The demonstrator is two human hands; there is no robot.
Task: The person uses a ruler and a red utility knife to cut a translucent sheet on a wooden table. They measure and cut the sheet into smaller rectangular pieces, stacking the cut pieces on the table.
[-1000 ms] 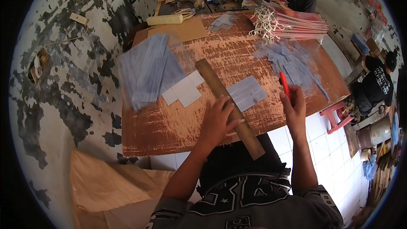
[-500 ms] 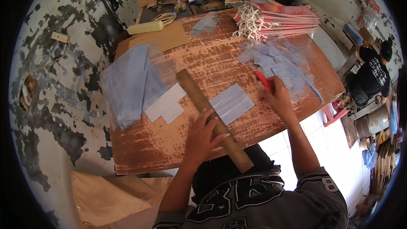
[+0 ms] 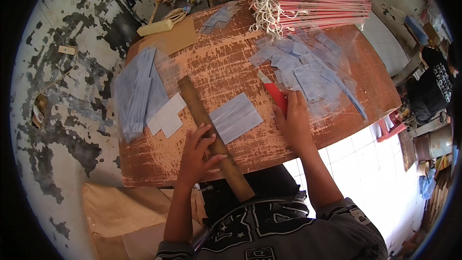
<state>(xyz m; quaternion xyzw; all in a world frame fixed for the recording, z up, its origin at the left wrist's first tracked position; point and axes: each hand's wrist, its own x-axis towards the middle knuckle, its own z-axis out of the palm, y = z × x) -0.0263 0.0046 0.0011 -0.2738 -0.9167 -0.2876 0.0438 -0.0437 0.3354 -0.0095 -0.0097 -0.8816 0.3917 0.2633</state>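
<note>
My left hand (image 3: 196, 151) lies across a long, flat brown ruler (image 3: 195, 100), thumb and fingers spread over it and bearing on it. The ruler runs slantwise toward me, its near end past the table edge. A small stack of bluish clear plastic sheets (image 3: 237, 118) touches its right side. In my closed right hand (image 3: 294, 120) is a red cutter knife (image 3: 275, 97), its pale blade end pointing up and left, beyond the sheets' right corner. White card pieces (image 3: 166, 118) lie left of the ruler.
Long plastic sheets (image 3: 132, 91) are stacked at the table's left, cut plastic pieces (image 3: 301, 65) heap up at right. Behind stand red bags with white cords (image 3: 313, 9); a brown cardboard sheet (image 3: 180, 36) lies far left. Another person (image 3: 430, 86) sits at right.
My right hand has turned the knife and brought it lower, nearer the plastic sheets; its blade end now shows. My left hand stays on the ruler. The whole view has shifted.
</note>
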